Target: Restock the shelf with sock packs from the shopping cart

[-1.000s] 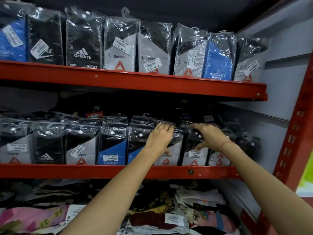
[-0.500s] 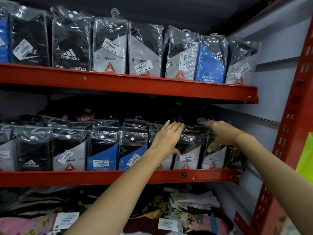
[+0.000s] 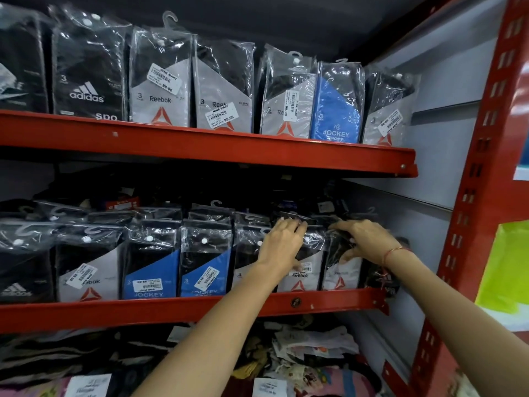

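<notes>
Fingers [image 3: 289, 226] of your left hand [image 3: 282, 247] lie flat and together, pressed on the top of a clear-plastic sock pack with a grey-and-white Reebok card [image 3: 300, 270] on the middle red metal shelf [image 3: 186, 310]; not wrapped around it. Your right hand [image 3: 366, 242], thin red thread at the wrist, has fingers spread loosely over the tops of the next packs to the right, resting on a white Reebok pack [image 3: 340, 275]; whether it pinches anything, cannot tell.

Middle shelf front row, left to right: one black Adidas pack [image 3: 20, 270], one grey Reebok pack [image 3: 87, 267], two blue-and-black Jockey packs [image 3: 151, 265], then a pack mostly hidden behind your left wrist, the two Reebok packs under your hands, and one dark pack [image 3: 380, 277] at the right end, overhanging the shelf edge. More packs sit behind in a second row, count unclear.

Top red shelf [image 3: 200, 144]: eight packs visible, namely one dark pack cut by the frame, one black Adidas, four grey Reebok, one blue Jockey pack [image 3: 336, 107], and one grey at the far right. All packs stand upright, glossy bags with hanger hooks, several with white price stickers.

Below, a loose heap of mixed clothing [image 3: 300, 356].
</notes>
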`<state>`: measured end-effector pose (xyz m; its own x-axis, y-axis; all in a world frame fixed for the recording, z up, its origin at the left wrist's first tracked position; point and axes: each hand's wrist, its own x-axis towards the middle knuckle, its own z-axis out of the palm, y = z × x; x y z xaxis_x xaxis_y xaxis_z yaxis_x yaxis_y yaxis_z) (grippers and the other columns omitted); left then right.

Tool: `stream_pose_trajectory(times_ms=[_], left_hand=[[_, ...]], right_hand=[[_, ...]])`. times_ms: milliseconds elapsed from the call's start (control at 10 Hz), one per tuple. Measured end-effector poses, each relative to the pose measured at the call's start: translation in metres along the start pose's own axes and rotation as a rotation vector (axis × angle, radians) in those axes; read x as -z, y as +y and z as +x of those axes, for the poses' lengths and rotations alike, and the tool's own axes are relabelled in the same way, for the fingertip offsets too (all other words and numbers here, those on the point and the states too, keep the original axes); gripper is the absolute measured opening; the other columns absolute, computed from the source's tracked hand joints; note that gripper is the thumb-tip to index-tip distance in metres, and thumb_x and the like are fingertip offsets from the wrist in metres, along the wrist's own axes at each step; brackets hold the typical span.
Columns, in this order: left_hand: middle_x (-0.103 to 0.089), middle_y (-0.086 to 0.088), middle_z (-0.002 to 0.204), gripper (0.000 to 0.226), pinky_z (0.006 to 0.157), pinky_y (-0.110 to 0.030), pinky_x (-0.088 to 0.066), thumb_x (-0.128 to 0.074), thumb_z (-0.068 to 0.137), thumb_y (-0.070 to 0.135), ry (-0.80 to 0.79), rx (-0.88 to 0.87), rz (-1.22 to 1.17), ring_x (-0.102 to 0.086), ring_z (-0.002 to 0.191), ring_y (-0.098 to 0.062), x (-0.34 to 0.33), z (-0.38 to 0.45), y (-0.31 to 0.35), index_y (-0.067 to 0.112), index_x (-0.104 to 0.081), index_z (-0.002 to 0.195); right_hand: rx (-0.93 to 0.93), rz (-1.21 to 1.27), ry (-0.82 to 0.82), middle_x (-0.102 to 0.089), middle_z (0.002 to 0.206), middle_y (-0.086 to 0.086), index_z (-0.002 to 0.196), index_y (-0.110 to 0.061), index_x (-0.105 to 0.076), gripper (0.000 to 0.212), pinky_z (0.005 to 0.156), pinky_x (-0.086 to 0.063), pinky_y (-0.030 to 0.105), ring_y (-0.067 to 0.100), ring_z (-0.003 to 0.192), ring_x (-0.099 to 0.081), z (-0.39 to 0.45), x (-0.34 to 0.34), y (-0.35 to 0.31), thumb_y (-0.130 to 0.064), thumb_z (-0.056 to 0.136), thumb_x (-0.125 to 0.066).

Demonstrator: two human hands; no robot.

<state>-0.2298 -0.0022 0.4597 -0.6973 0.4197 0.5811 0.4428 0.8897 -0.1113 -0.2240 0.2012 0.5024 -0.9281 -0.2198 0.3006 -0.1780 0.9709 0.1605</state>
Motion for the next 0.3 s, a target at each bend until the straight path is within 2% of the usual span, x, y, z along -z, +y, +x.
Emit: stream_pose_trajectory(times_ms=[100, 200, 300], left_hand=[[-0.023, -0.013, 0.158, 0.104, 0.122, -0.037, -0.003, -0.079, 0.071, 0.039, 0.003, -0.042, 0.061, -0.016, 0.148, -0.025, 0.007, -0.006, 0.001, 0.006, -0.020, 0.150], [-0.020, -0.011, 0.160, 0.096, 0.122, -0.038, 0.001, -0.068, 0.080, 0.047, 0.038, -0.039, 0.079, -0.012, 0.149, -0.023, 0.017, -0.017, -0.002, 0.005, -0.019, 0.151], [-0.026, -0.008, 0.158, 0.082, 0.123, -0.036, 0.000, -0.043, 0.091, 0.059, 0.162, 0.004, 0.041, -0.016, 0.149, -0.019, 0.049, -0.033, -0.014, 0.006, -0.025, 0.150]], right_hand=[[0.011, -0.036, -0.040, -0.041, 0.151, 0.006, 0.147, -0.025, -0.030, 0.093, 0.105, -0.044, 0.043, 0.028, 0.133, -0.046, -0.006, 0.007, -0.009, -0.039, 0.070, -0.082], [0.049, 0.012, 0.001, -0.027, 0.157, 0.007, 0.150, -0.021, -0.024, 0.091, 0.114, -0.034, 0.041, 0.025, 0.145, -0.027, -0.011, 0.016, -0.022, -0.041, 0.077, -0.076], [0.121, 0.090, 0.225, -0.032, 0.156, 0.006, 0.145, -0.021, -0.034, 0.071, 0.109, -0.039, 0.037, 0.020, 0.142, -0.033, -0.025, 0.046, -0.047, -0.047, 0.086, -0.064]])
